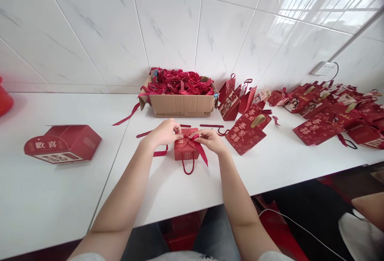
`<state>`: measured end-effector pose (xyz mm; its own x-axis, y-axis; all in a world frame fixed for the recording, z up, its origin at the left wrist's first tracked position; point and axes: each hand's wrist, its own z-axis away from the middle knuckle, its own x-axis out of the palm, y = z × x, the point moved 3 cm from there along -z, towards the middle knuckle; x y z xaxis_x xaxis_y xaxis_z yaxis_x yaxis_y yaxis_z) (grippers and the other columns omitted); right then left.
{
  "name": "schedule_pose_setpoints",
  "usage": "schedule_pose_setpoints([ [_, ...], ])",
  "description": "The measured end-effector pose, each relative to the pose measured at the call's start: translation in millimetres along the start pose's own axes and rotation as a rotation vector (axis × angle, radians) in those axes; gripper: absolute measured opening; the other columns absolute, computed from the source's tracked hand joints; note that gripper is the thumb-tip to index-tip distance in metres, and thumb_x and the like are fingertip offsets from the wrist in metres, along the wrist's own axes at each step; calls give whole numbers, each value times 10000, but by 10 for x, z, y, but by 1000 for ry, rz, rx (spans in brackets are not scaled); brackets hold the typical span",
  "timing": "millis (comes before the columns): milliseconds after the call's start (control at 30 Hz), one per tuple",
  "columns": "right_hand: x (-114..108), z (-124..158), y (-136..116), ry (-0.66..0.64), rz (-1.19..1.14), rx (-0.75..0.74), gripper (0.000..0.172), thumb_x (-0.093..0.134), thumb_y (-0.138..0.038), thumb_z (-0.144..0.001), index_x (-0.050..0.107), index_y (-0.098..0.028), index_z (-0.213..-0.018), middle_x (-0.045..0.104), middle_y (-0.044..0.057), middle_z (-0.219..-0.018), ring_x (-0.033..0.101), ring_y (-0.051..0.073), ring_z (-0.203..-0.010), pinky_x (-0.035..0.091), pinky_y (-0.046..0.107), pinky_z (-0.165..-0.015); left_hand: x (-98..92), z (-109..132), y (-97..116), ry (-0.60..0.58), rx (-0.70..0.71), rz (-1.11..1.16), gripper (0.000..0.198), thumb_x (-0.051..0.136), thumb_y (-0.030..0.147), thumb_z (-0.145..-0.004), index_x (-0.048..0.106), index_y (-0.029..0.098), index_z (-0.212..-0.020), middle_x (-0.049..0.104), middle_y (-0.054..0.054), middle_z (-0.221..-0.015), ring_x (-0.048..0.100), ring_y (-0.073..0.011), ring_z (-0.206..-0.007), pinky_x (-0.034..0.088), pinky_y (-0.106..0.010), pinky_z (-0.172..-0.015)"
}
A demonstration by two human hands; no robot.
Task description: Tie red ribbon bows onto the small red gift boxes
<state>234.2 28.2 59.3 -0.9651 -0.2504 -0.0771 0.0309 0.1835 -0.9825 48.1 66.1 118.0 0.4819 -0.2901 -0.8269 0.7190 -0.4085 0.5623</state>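
Note:
A small red gift box (186,152) with a dark red cord handle (188,172) stands on the white table in front of me. Red ribbon (203,155) crosses its top, one tail hanging over the front right side. From the left, my left hand (168,131) pinches the ribbon near the middle of the box top. My right hand (210,139) has a fold of the ribbon between thumb and fingers on the right side. Part of the crossing is hidden by my fingertips. Another ribbon end (161,152) lies left of the box.
Behind the gift box, a cardboard box (183,106) overflows with red ribbons (180,81). A larger red box (69,143) lies at left. Red bags (246,135) and many decorated boxes (324,105) crowd the right side. Another person's arm (369,205) shows at far right.

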Motion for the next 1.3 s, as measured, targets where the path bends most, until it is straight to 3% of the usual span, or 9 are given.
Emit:
schedule_pose_setpoints([
  [133, -14, 29, -60, -62, 3, 24, 218, 709, -384, -728, 702, -175, -789, 735, 67, -925, 658, 157, -798, 535, 294, -708, 5, -10, 18, -5, 10, 5, 209, 628, 404, -701, 621, 214, -615, 651, -76, -927, 618, -226, -750, 479, -301, -612],
  [300, -1, 97, -156, -115, -20, 100, 217, 622, -391, -815, 568, -181, -816, 721, 30, -921, 426, 21, -376, 327, 201, -377, 32, -8, 42, -37, 60, 16, 224, 599, 433, -733, 605, 218, -669, 634, -65, -928, 604, -214, -750, 471, -297, -630],
  [400, 5, 113, -161, -151, -100, 123, 230, 614, -385, -825, 506, -185, -790, 715, 11, -857, 384, 7, -329, 245, 191, -347, 51, 16, 75, -55, 79, 7, 195, 561, 391, -758, 581, 213, -682, 615, -62, -915, 590, -207, -733, 455, -297, -616],
  [533, 23, 108, -160, -165, -183, 125, 216, 611, -380, -830, 522, -183, -831, 719, 30, -980, 327, -17, -308, 189, 191, -324, 82, 38, 116, -83, 86, -7, 176, 502, 350, -797, 563, 213, -705, 595, -48, -905, 581, -190, -695, 449, -301, -611],
  [700, 77, 105, -202, -31, -140, 203, 223, 630, -345, -776, 598, -170, -911, 737, 38, -893, 331, 3, -319, 197, 191, -314, 97, 52, 172, -94, 61, -34, 161, 461, 321, -821, 563, 220, -750, 620, -52, -917, 594, -202, -722, 429, -298, -594],
  [900, 139, 131, -247, 214, 3, 229, 249, 581, -196, -709, 718, -154, -914, 732, 29, -769, 634, 128, -645, 474, 221, -562, -49, 261, 298, -107, -68, -134, 196, 496, 364, -801, 531, 219, -674, 613, -30, -678, 512, -180, -514, 301, -287, -457],
  [1000, 178, 157, -279, 239, 170, 181, 294, 529, -182, -738, 746, -195, -936, 739, 19, -817, 642, 152, -727, 482, 257, -658, -156, 396, 424, -120, -29, -168, 306, 519, 403, -799, 473, 203, -572, 537, -4, -560, 433, -146, -481, 267, -277, -457],
  [1133, 252, 177, -349, 206, 526, 13, 282, 454, -172, -799, 724, -219, -867, 704, 19, -825, 586, 153, -724, 426, 270, -659, -179, 408, 559, -17, 28, 45, 285, 491, 404, -844, 584, 206, -662, 590, 7, -617, 476, -137, -546, 325, -266, -503],
  [1300, 309, 168, -378, 132, 682, -143, 186, 431, -146, -791, 521, -187, -633, 564, 17, -712, 476, 128, -631, 369, 254, -602, -60, 246, 512, 100, -35, 311, 279, 505, 413, -858, 671, 200, -785, 683, -10, -748, 584, -164, -688, 432, -271, -609],
])
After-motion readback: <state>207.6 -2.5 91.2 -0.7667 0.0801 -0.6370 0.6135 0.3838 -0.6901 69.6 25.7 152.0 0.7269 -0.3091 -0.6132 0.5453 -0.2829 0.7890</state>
